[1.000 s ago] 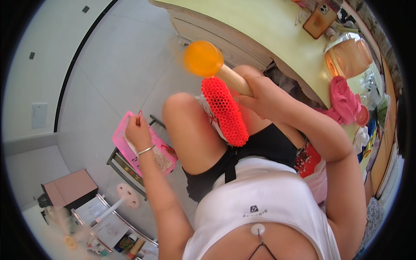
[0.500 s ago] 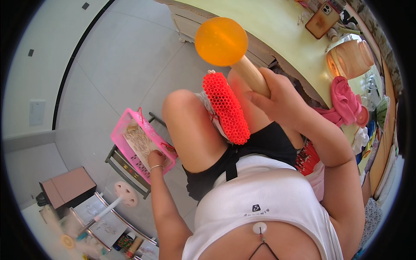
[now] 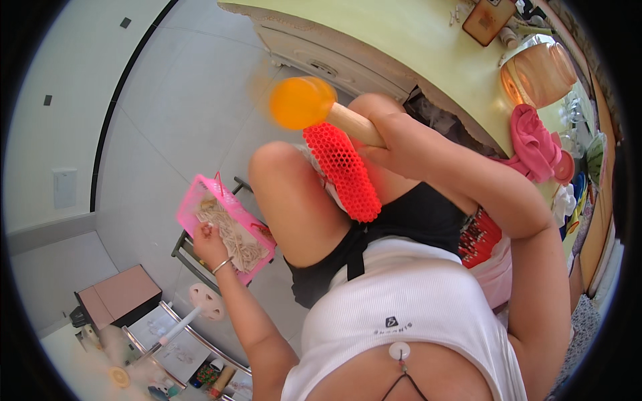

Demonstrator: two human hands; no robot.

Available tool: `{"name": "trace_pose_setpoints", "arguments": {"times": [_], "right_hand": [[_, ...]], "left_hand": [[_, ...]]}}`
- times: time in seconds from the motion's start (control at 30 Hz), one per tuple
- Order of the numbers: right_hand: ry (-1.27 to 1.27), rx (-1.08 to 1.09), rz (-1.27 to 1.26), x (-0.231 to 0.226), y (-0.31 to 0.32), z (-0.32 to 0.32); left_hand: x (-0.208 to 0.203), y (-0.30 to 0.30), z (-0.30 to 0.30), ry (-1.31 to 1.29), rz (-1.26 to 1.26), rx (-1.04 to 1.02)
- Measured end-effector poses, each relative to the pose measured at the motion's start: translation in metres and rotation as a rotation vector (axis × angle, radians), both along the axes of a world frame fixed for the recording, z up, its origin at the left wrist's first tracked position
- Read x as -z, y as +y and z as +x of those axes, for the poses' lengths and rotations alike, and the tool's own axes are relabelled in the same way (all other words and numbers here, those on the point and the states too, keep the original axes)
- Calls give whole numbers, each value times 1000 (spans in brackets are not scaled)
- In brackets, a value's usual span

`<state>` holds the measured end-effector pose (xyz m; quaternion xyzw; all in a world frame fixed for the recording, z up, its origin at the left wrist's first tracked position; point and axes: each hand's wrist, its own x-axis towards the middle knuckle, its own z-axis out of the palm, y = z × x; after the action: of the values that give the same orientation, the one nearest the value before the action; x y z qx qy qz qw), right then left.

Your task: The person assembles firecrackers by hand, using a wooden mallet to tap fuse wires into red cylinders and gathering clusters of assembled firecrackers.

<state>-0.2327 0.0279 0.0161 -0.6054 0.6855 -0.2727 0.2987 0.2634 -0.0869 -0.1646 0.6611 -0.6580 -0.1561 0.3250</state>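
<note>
My right hand (image 3: 396, 146) is wrapped round the wooden handle of a mallet (image 3: 304, 103) with a translucent orange head. The mallet head overlaps the far end of a bundle of red tubes (image 3: 342, 170) lying between my thighs, and I cannot tell whether they touch. My left hand (image 3: 210, 244) is over the left side of a pink plastic basket (image 3: 251, 271), fingers curled together with something small and pale at their tips. Many thin, pale sticks (image 3: 237, 240) lie loose in the basket.
The basket rests on a dark folding stool (image 3: 194, 271). At the right is a pale green table (image 3: 374, 27) with a phone (image 3: 488, 21), an amber jar (image 3: 538, 75) and a pink cloth (image 3: 533, 140). A rack (image 3: 177, 354) and a pink-topped box (image 3: 120, 294) stand lower left.
The mallet has swung down and left toward the bundle's far end, its head blurred. My left hand has moved from inside the basket up to its left side, fingertips drawn together.
</note>
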Motion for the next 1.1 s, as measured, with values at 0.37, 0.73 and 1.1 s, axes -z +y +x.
{"name": "trace_pose_setpoints", "arguments": {"times": [0.37,0.73,1.1], "right_hand": [[-454,178,173,-26,23,3],[-560,257,392,-6,38,-18],[-658,254,363,8,39,-13]], "left_hand": [[-118,0,-292,423,-82,581],[-109,-12,-330,166,-323,677],[-99,-3,-332,199,-361,548]]}}
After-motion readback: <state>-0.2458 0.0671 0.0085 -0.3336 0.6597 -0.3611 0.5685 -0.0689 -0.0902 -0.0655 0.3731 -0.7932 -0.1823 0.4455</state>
